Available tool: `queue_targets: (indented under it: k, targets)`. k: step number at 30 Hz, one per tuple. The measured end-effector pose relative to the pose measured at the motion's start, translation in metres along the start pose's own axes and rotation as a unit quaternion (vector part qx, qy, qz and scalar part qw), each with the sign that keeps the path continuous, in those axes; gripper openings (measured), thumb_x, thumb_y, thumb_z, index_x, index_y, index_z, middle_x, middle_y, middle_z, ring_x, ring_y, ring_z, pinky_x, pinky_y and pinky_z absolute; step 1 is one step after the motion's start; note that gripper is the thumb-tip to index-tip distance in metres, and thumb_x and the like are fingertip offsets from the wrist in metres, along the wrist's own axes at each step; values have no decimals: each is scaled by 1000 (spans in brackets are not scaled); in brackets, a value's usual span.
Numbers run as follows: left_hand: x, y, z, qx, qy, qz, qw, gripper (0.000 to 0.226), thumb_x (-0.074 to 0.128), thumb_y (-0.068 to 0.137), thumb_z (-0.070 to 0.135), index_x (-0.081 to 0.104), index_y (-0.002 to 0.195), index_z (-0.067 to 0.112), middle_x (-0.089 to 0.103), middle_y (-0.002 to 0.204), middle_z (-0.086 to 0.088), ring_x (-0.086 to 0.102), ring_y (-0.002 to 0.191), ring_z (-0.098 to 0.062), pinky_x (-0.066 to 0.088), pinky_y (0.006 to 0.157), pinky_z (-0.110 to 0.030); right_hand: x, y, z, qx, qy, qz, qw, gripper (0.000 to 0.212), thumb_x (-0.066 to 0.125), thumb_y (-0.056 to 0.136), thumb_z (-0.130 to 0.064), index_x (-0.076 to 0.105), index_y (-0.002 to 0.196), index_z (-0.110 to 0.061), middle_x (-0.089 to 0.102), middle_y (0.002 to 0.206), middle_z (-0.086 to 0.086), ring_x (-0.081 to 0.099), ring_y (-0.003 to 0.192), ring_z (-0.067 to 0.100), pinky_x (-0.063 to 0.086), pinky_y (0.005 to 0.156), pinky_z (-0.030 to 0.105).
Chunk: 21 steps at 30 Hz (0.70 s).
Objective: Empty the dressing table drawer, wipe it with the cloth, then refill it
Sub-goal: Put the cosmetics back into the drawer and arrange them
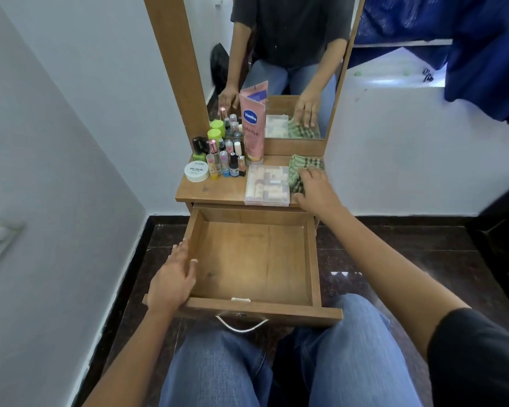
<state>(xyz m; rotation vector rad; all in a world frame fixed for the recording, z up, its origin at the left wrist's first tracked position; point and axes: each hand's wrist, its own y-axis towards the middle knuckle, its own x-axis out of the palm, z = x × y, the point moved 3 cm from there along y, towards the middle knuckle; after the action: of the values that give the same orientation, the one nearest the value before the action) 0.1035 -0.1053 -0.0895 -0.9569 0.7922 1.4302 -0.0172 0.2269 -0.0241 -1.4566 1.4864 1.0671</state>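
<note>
The wooden drawer (314, 259) is pulled out over my knees, and its bare bottom holds nothing. My left hand (172, 277) rests flat on the drawer's left wall, fingers spread. My right hand (316, 190) lies on the green checked cloth (301, 168) at the right end of the dressing table top (215, 190), fingers curled over it. On the top stand a pink Vaseline tube (253, 130), several small nail polish bottles (225, 160), a white round jar (197, 170) and a clear flat box (267, 185).
A mirror (282, 63) in a wooden frame rises behind the table top. White walls close in on the left and behind. Blue fabric (467, 48) hangs at the upper right. The floor is dark polished stone.
</note>
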Motion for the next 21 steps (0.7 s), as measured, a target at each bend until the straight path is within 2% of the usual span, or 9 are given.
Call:
queue_targets:
  k: [3,6,8,11,13,15,18,20,21]
  targets:
    - [0,0,0,4,-8,4,1000,55,40,99,37,27,151,24,30,156,-1,46,132,-25,46,96,-45,2,5,6,10,9,13,1000,71,61,88,-20,26,147,-4,25,153,18,17,143,35,17,118,43]
    - [1,0,0,8,-8,-5,1000,57,41,99,39,26,152,25,29,156,-1,46,133,-24,47,96,-45,1,10,7,11,8,26,1000,57,60,86,-16,39,137,-2,42,142,18,31,135,35,31,110,43]
    - [1,2,0,10,-9,-7,1000,59,42,98,40,23,152,27,28,156,-2,47,132,-25,48,95,-45,-2,14,6,13,2,50,999,40,56,83,-6,49,122,0,53,126,18,43,122,36,42,93,41]
    - [-1,4,2,20,-17,-9,1000,60,44,98,37,21,153,28,29,156,-3,49,130,-26,50,93,-44,-11,21,6,15,-16,74,997,30,46,81,4,55,109,1,58,114,20,53,105,37,41,69,35]
    - [0,4,6,30,-28,-9,999,60,45,99,35,20,153,27,28,156,-1,49,130,-25,50,94,-44,-14,23,11,5,-23,89,996,37,46,83,5,55,119,-1,55,126,18,53,112,35,46,78,38]
    - [2,3,18,49,-50,-7,998,60,47,99,32,22,153,25,28,156,3,46,133,-22,46,99,-42,-9,22,17,-10,-25,49,998,46,51,85,3,51,131,-3,46,140,15,45,127,33,44,96,40]
    - [7,3,43,72,-107,-4,992,57,50,99,27,27,151,18,39,150,-6,48,130,-28,40,103,-34,7,11,22,-33,-49,-57,997,67,52,87,3,26,148,-3,22,156,15,18,145,28,21,118,37]
    - [11,5,63,51,-154,0,987,57,51,98,28,30,150,16,61,126,-17,67,87,-26,50,79,-23,9,7,24,-38,-48,-65,996,71,46,88,4,13,151,-4,9,159,14,6,148,25,7,120,34]
    - [13,8,73,33,-184,0,982,56,51,98,30,31,149,17,70,100,-11,60,65,-14,45,65,-14,8,6,24,-37,-40,-67,996,70,43,89,4,11,151,-4,7,159,14,4,148,25,5,120,34]
